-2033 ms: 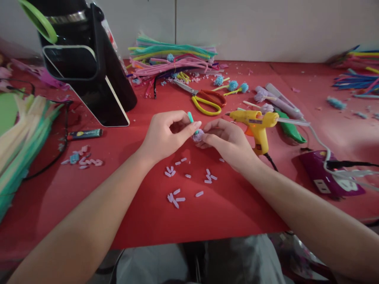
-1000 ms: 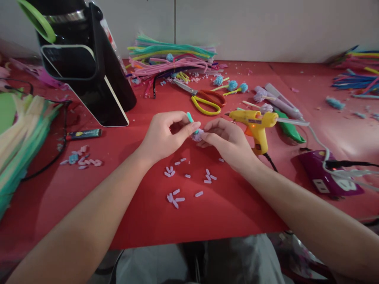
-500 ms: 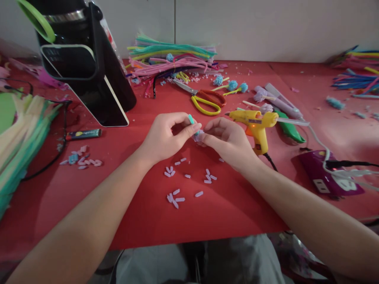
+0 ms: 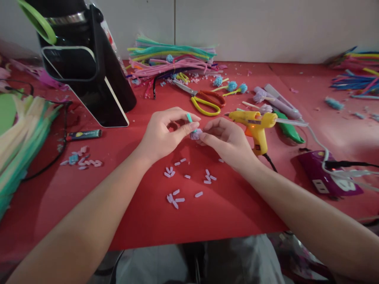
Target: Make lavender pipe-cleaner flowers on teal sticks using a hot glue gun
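Note:
Between thumb and fingers, my left hand (image 4: pixel 167 132) pinches the teal stem of a small pipe-cleaner flower. Its fuzzy lilac head (image 4: pixel 195 135) points toward my right hand (image 4: pixel 223 138), whose thumb and index finger press on the head's right side. Those right fingertips partly hide it. Below the hands, short lilac pipe-cleaner pieces (image 4: pixel 177 200) lie in small clusters on the red table (image 4: pixel 142 221). A yellow hot glue gun (image 4: pixel 254 122) with a lit orange light rests just right of my right hand.
Scissors (image 4: pixel 207 103) with yellow and red handles lie beyond the hands. Bundles of pipe cleaners (image 4: pixel 174 55) are at the back. A black tumbler (image 4: pixel 85 71) with a phone-like device stands left. A purple power strip (image 4: pixel 328 173) with cables sits right; blue flowers (image 4: pixel 232 85) lie behind.
My left fingers have shifted slightly left and the index finger has straightened over the stem. More of the lilac flower head shows between the hands. The loose pieces stay put.

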Demonstrator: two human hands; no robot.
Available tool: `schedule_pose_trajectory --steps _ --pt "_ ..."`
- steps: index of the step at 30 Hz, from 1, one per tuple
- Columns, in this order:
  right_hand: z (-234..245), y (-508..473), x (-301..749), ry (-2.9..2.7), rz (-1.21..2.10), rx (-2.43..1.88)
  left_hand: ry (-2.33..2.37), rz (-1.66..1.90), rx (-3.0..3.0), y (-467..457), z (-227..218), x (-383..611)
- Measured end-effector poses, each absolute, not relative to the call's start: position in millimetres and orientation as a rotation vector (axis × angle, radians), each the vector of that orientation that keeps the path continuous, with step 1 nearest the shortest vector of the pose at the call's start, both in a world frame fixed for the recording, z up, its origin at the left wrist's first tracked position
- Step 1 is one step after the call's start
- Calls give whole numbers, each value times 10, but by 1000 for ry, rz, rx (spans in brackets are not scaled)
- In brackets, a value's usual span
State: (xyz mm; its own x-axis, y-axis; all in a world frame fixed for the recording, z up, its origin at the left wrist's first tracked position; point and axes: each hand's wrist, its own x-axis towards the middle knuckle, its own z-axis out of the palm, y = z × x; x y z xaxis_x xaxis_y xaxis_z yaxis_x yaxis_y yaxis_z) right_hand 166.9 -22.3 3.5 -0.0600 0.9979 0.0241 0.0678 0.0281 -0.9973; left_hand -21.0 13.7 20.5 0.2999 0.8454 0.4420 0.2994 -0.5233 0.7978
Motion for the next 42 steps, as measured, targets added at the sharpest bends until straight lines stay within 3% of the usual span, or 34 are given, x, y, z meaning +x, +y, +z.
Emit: schedule_pose_trajectory --steps 32,42 --pt "56 -231 1665 -1335 1232 -1236 1098 1245 1822 224 162 -297" --pt "339 -247 1690 -2219 600 -1607 1101 1239 1750 445 -6 -451"
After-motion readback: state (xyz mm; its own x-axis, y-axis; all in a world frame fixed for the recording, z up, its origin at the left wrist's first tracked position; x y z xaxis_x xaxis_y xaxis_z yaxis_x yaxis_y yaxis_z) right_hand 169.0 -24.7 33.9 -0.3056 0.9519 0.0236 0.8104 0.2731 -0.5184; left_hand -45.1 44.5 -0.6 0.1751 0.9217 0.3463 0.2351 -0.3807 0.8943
